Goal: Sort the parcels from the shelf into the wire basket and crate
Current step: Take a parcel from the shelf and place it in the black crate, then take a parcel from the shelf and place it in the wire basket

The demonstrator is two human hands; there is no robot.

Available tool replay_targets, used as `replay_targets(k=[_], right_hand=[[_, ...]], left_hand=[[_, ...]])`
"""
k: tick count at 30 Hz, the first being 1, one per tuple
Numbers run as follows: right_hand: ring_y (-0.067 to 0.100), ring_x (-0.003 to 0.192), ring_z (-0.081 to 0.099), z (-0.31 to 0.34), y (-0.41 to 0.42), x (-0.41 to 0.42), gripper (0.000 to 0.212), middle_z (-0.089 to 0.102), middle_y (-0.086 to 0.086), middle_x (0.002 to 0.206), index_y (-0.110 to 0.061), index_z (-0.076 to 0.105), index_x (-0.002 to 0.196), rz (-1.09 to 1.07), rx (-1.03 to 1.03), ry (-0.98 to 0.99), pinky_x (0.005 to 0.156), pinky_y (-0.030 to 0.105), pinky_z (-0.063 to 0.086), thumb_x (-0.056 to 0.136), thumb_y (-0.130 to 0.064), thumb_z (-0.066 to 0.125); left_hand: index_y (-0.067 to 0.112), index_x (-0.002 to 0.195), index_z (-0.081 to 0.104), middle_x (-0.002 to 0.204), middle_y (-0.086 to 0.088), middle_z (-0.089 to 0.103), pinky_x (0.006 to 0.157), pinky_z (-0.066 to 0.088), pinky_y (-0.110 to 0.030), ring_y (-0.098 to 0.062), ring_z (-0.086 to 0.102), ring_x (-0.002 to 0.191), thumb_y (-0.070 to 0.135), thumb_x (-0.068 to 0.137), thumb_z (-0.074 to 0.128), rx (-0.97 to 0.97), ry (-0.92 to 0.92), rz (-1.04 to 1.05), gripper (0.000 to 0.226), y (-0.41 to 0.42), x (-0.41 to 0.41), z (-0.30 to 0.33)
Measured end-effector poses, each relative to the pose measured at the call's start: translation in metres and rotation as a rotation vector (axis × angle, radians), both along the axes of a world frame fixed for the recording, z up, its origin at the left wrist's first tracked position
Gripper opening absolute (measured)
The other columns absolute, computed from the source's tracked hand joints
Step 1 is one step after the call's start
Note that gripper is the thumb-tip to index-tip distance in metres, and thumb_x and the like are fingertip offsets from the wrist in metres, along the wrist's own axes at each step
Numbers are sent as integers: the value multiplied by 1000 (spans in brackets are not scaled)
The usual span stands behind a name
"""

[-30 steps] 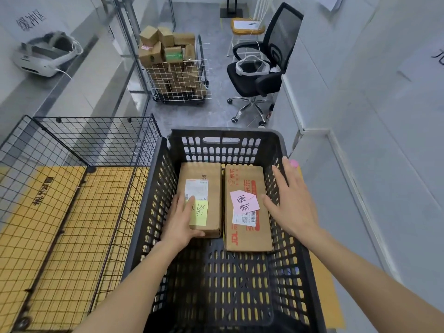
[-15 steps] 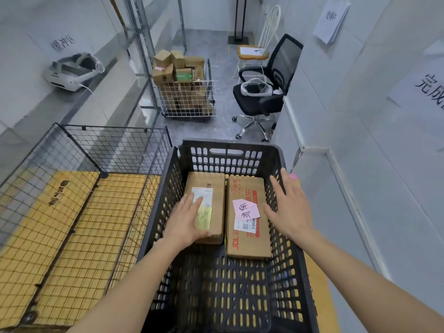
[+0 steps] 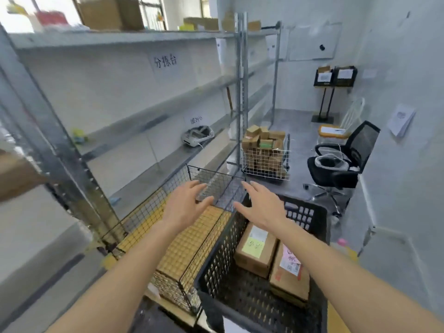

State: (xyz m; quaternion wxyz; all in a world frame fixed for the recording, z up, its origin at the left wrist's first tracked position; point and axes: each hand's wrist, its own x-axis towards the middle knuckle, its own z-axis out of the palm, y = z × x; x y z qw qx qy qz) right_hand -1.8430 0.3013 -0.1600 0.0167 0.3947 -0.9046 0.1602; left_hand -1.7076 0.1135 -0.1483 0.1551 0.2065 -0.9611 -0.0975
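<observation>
Both hands are held in the air with fingers spread and nothing gripped: the left hand (image 3: 185, 205) over the wire basket (image 3: 168, 236), the right hand (image 3: 262, 204) over the far rim of the crate (image 3: 310, 212). Two parcels are laid side by side in the crate: one (image 3: 255, 249) with a yellow note, one (image 3: 289, 277) with a pink note. The shelf (image 3: 125, 38) is seen at left, with boxes blurred on top.

Left hand (image 3: 185, 205) and right hand (image 3: 262, 203) raised, fingers spread.
</observation>
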Motion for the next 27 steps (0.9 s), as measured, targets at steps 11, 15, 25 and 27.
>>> replay_targets(k=[11, 15, 25, 27], right_hand=[[25, 148, 32, 156, -178, 277, 81, 25, -1, 166, -33, 24, 159, 604, -160, 93, 113, 43, 37, 92, -74, 45], [20, 150, 27, 191, -214, 421, 80, 24, -4, 166, -33, 26, 159, 814, -229, 129, 115, 42, 35, 92, -73, 46], [19, 148, 33, 234, -220, 809, 79, 30, -9, 163, -37, 25, 158, 1235, -295, 103, 109, 43, 42, 92, -74, 45], [17, 147, 33, 236, -209, 876, 79, 32, -9, 162, -35, 25, 158, 1304, -312, 99, 107, 43, 44, 92, -71, 49]], left_hand=[[31, 159, 25, 166, -3, 24, 124, 20, -43, -23, 22, 152, 78, 86, 48, -141, 30, 608, 90, -70, 340, 139], [32, 159, 27, 166, -3, 26, 123, 23, -41, -23, 26, 151, 76, 88, 49, -167, 77, 820, 86, -67, 499, 165], [27, 158, 29, 166, 0, 25, 124, 22, -42, -19, 22, 153, 74, 91, 48, -165, 162, 1305, 84, 28, 890, 201], [28, 158, 30, 166, 2, 25, 123, 23, -42, -20, 23, 153, 72, 92, 48, -181, 160, 1378, 82, 53, 955, 201]])
